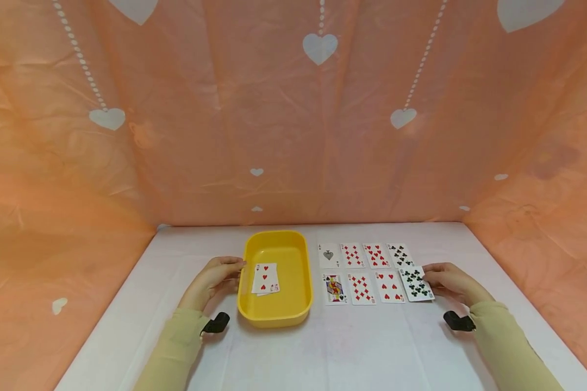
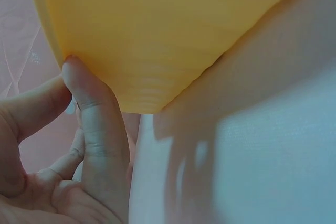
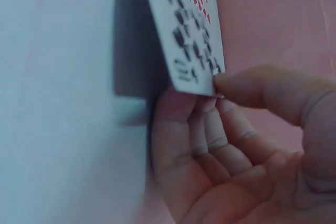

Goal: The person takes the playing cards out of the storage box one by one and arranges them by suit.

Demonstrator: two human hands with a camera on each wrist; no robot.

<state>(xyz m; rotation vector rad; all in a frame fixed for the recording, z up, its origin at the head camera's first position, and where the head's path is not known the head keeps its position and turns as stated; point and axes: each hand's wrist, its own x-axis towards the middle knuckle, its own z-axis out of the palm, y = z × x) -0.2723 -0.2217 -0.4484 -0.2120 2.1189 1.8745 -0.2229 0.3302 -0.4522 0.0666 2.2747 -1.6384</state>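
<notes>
On the left, my left hand (image 1: 214,279) pinches the near-left rim of a yellow plastic tray (image 1: 274,321) between thumb and finger; the left wrist view shows the fingertips right at the rim (image 2: 58,40). Inside the tray lies a three of hearts (image 1: 258,278) over another card, mostly hidden. My right hand (image 1: 455,279) pinches the right edge of a clubs playing card (image 1: 414,283), thumb on the face and fingers behind. That card is tilted, its near edge lifted off the table in the right wrist view (image 3: 184,40).
Face-up cards lie in two rows right of the tray. The back row has an ace of spades (image 1: 329,256), diamonds, hearts and clubs (image 1: 400,255) cards. In front are a jack of spades (image 1: 335,289), diamonds and hearts (image 1: 390,288) cards. An orange cloth (image 1: 293,136) hangs behind the white table.
</notes>
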